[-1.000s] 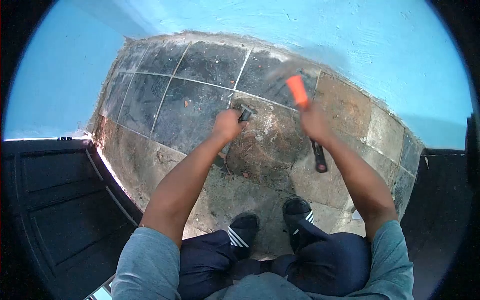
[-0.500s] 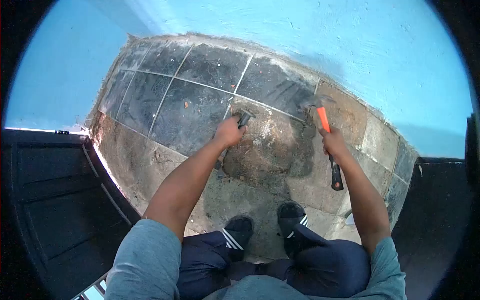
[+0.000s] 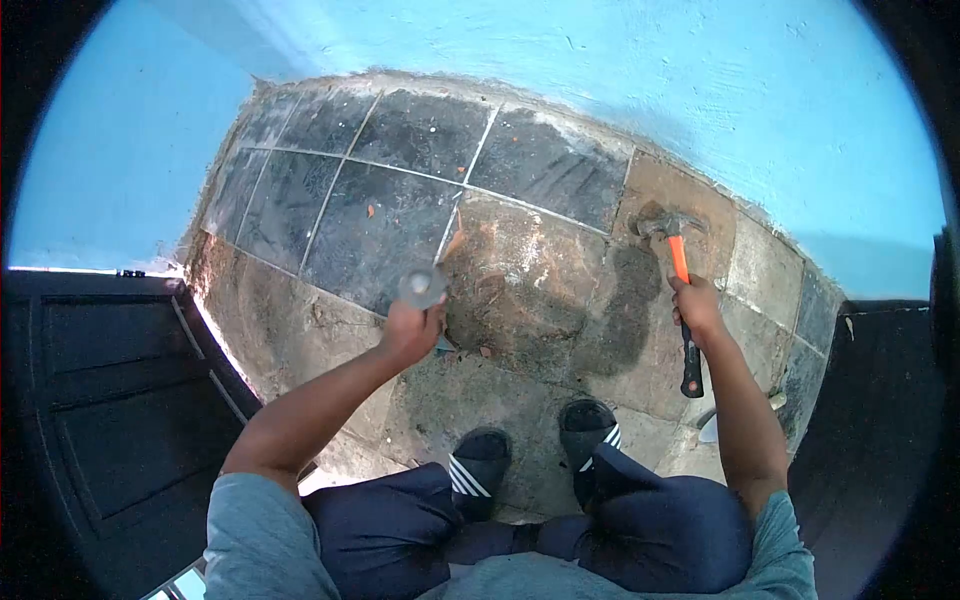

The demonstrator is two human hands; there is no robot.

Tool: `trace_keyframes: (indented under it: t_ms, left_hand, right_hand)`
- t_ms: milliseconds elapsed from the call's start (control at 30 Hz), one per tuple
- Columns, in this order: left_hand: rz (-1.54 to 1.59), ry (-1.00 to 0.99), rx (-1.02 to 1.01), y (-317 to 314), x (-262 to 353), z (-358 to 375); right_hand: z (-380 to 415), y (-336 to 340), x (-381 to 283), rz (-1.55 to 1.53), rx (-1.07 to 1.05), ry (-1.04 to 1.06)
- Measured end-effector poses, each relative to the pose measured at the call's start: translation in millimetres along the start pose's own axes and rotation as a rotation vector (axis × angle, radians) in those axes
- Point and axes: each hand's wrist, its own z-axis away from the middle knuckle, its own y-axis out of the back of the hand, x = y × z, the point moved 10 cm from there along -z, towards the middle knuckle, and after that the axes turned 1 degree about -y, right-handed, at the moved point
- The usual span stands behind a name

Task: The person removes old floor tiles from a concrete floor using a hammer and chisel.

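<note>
My left hand (image 3: 408,332) is closed around a chisel-like tool (image 3: 422,284), whose round grey end faces up toward me; its lower part is hidden. It is over the edge between a dark tile (image 3: 375,230) and the bare brown patch (image 3: 520,280). My right hand (image 3: 697,307) grips the orange and black handle of a claw hammer (image 3: 677,245). The hammer's metal head is above the brown floor at the right, apart from the left tool.
Light blue walls (image 3: 640,60) border the floor. A dark panelled door (image 3: 130,390) is at the left, and a dark surface (image 3: 880,400) at the right. Two feet in black sandals (image 3: 480,465) with white stripes stand below the patch. Small orange fragments (image 3: 371,211) lie on the tiles.
My left hand has moved left and down with its tool, which now points its round end upward. My right hand and the hammer have shifted slightly right and down.
</note>
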Motion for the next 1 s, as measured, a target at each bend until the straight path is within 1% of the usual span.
trace_keyframes:
  t_ms: [100, 200, 300, 400, 467, 500, 567, 600, 667, 733, 767, 833, 900, 967, 1000]
  left_hand:
    - [0.013, -0.015, 0.045, 10.6, 2.1, 10.2]
    - [0.034, 0.206, -0.111, -7.7, -17.0, 2.7]
    - [0.007, 0.508, -0.3, -32.4, -52.5, -29.3]
    - [-0.188, 0.535, -0.311, -61.8, -98.0, -70.3]
    - [-0.217, 0.498, -0.454, -83.9, -107.1, -85.8]
    - [-0.228, 0.481, -0.517, -94.1, -108.4, -92.5]
    - [-0.222, 0.496, -0.474, -104.9, -109.6, -94.4]
    - [-0.218, 0.504, -0.458, -110.3, -107.4, -93.8]
    - [-0.205, 0.514, -0.487, -112.6, -95.7, -92.1]
    - [-0.186, 0.508, -0.502, -118.2, -88.3, -86.2]
    - [-0.171, 0.499, -0.494, -121.1, -85.9, -83.3]
    - [-0.185, 0.481, -0.474, -118.5, -77.8, -83.8]
    - [-0.242, 0.466, -0.459, -109.9, -67.2, -85.7]
    - [-0.191, 0.52, -0.469, -109.4, -71.5, -82.6]
    - [-0.166, 0.546, -0.475, -108.8, -74.3, -80.0]
  right_hand:
    - [-4.2, 2.9, 13.6, -0.016, -0.017, -0.004]
    - [-8.0, 9.6, 21.2, 0.003, -0.031, -0.005]
    - [-11.9, 11.4, 23.9, 0.027, -0.04, -0.023]
    - [-18.1, 14.6, 28.9, 0.03, -0.051, -0.036]
    - [-26.0, 15.5, 35.7, 0.013, -0.054, -0.024]
    - [-26.2, 16.1, 26.2, 0.005, -0.061, 0.0]
    - [-25.2, 13.4, 15.5, -0.008, -0.081, 0.033]
    - [-25.0, 14.4, 1.1, 0.004, -0.055, 0.087]
    - [-24.0, 10.1, -34.1, 0.022, -0.006, 0.186]
    - [-20.7, 2.4, -81.9, 0.123, 0.064, 0.377]
    - [-23.0, -3.2, -101.2, 0.158, 0.136, 0.48]
    - [-20.1, -21.6, -139.0, 0.224, 0.281, 0.702]
    - [-10.3, -60.0, -152.8, 0.196, 0.311, 0.771]
    - [-8.5, -120.1, -134.6, 0.181, 0.062, 0.675]
    - [-8.6, -148.5, -126.4, 0.234, -0.139, 0.594]
